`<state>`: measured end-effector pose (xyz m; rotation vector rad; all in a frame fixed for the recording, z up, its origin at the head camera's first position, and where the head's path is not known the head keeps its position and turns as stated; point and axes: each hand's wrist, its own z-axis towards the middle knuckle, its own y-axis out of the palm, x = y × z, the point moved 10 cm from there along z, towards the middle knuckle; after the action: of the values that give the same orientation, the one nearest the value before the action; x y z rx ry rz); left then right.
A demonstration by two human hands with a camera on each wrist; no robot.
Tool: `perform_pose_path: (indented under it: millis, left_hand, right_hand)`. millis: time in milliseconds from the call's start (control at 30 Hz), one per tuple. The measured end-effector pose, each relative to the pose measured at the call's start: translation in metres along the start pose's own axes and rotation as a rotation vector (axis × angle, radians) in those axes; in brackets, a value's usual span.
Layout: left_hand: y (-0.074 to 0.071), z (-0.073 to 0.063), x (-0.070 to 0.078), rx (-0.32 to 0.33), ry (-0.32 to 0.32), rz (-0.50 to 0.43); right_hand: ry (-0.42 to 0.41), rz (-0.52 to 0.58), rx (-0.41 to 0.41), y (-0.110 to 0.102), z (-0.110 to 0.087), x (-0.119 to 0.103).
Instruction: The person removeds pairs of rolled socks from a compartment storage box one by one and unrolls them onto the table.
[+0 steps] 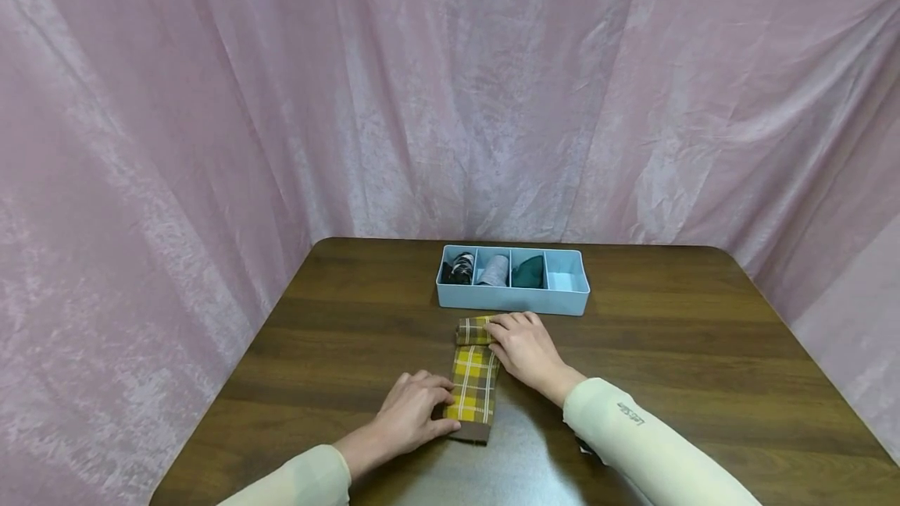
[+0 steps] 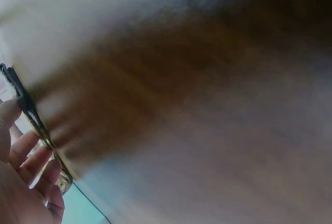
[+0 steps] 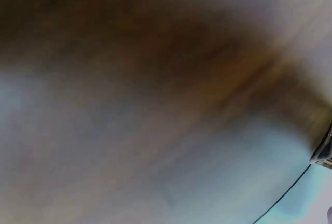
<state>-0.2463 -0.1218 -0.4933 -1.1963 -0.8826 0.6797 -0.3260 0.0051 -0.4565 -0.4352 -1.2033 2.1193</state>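
Note:
A yellow and brown plaid sock (image 1: 473, 385) lies lengthwise on the table, its brown cuff toward me and its far end rolled or folded over into a thick bundle. My right hand (image 1: 526, 350) holds the right side of that bundle, fingers over the top and thumb on the near side. Beside the cuff, my left hand (image 1: 415, 412) touches the left edge of the sock with its fingertips and thumb. In the left wrist view, the left hand (image 2: 26, 177) has its fingers spread along the edge of the sock (image 2: 33, 115). The right wrist view shows mostly blurred tabletop.
Behind the sock stands a light blue divided box (image 1: 513, 300). Its compartments hold a black-and-white patterned roll (image 1: 462, 268), a grey roll (image 1: 494, 270) and a dark green bundle (image 1: 529, 272); the rightmost is bare. A small dark item (image 1: 587, 450) lies partly under the right forearm.

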Motion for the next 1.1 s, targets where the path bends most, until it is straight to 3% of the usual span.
perform_pose_path:
  millis: [367,600,800,900,1100]
  left_hand:
    - [-0.002,0.001,0.002,0.011,0.018,0.007]
    - [-0.001,-0.003,0.003,0.003,0.039,0.012]
    - [-0.003,-0.005,0.007,0.019,0.073,0.013]
    - [-0.004,-0.007,0.010,0.021,0.089,0.019]
    - [-0.004,-0.012,0.016,0.000,0.129,0.020]
  right_hand:
    - [0.075,-0.010,0.003,0.003,0.009,0.010]
    - [0.086,-0.019,-0.070,0.015,0.010,0.009]
    - [0.107,-0.001,-0.026,0.013,0.011,0.015]
    - [0.117,0.054,-0.028,0.012,0.013,0.016]
    - [0.255,0.217,-0.038,0.010,0.018,0.026]
